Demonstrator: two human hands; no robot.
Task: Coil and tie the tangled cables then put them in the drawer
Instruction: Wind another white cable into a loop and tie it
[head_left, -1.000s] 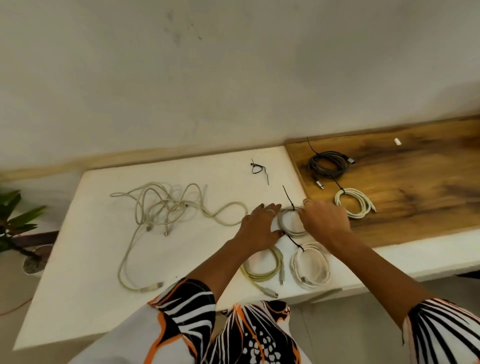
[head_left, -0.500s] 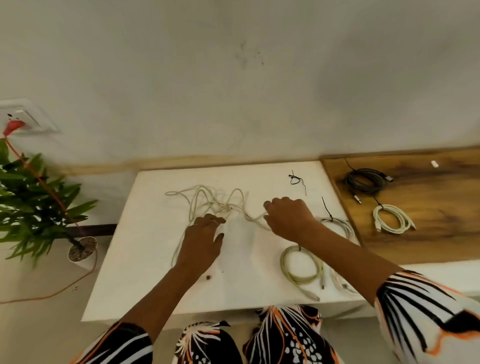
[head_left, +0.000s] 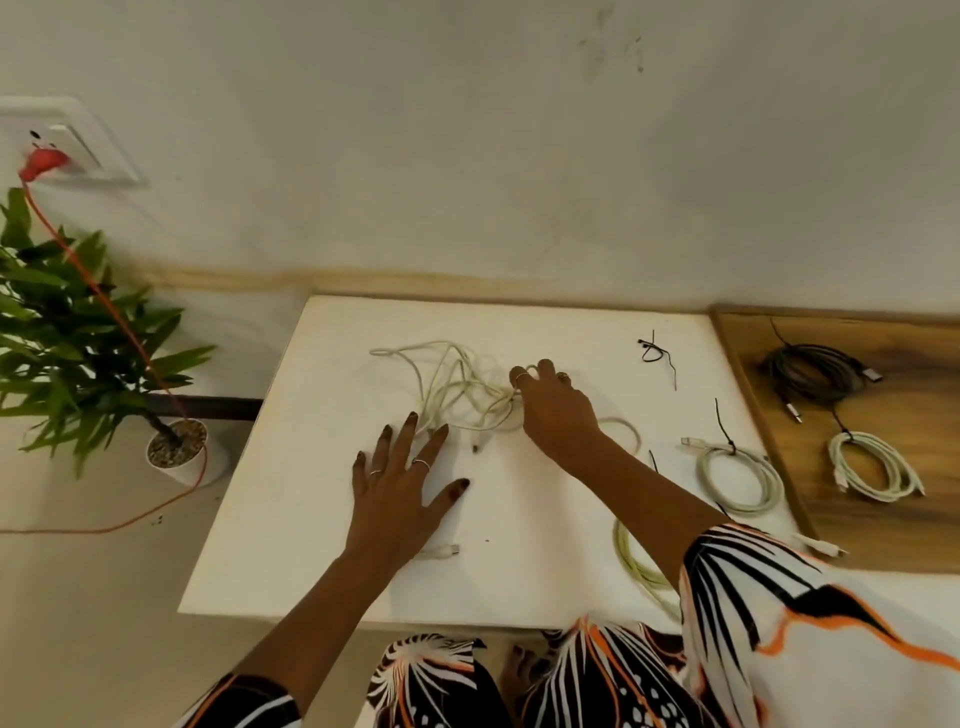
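A tangle of pale cables (head_left: 451, 385) lies at the back middle of the white table (head_left: 291, 519). My right hand (head_left: 558, 410) reaches into the tangle's right side, fingers curled around a strand. My left hand (head_left: 402, 486) lies flat on the table just in front of the tangle, fingers spread. A tied white coil (head_left: 740, 475) sits to the right, a greenish coil (head_left: 636, 564) is partly hidden under my right arm. A loose black tie (head_left: 655, 353) lies at the back right.
A wooden surface (head_left: 893, 530) on the right carries a black coil (head_left: 815, 371) and a white coil (head_left: 875, 467). A potted plant (head_left: 78, 332) stands on the left, with an orange cord (head_left: 104, 296) running from a red plug (head_left: 44, 160) in the wall socket.
The view has swung left. Both hands left the tied coils and moved left to the tangle; the right hand now grips a strand, the left has flattened on the table.
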